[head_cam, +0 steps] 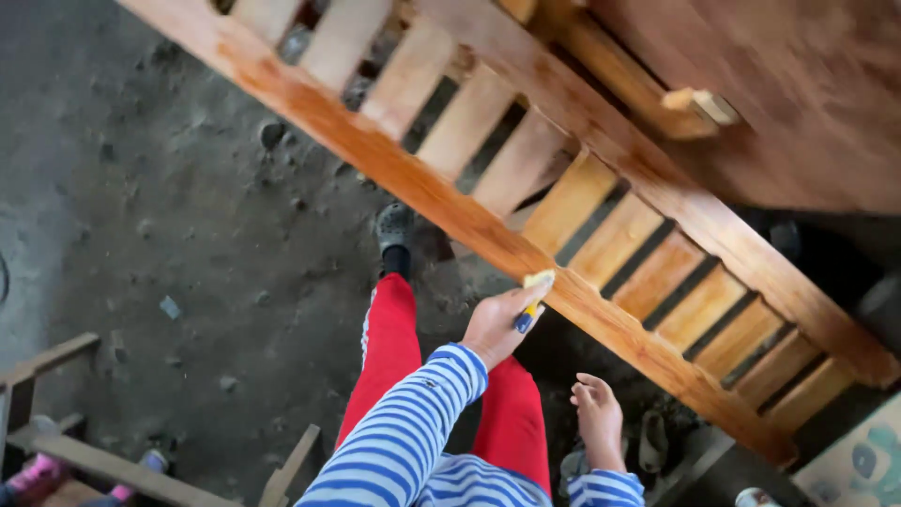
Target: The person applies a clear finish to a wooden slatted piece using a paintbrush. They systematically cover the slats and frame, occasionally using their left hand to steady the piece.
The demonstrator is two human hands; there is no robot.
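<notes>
Brush (531, 299) mostly hidden in left hand (497, 324)

Dirt floor (169, 207), wooden chair frame (56, 413) at lower left

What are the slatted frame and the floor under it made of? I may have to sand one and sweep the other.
The slatted frame looks like solid wood: visible grain, with an orange-brown glossy stain on the long rails and right-hand slats, while the upper-left slats look pale and bare. The floor seems to be packed earth or rough concrete, grey, matt, pitted and strewn with small stones; which one is hard to tell.
</notes>
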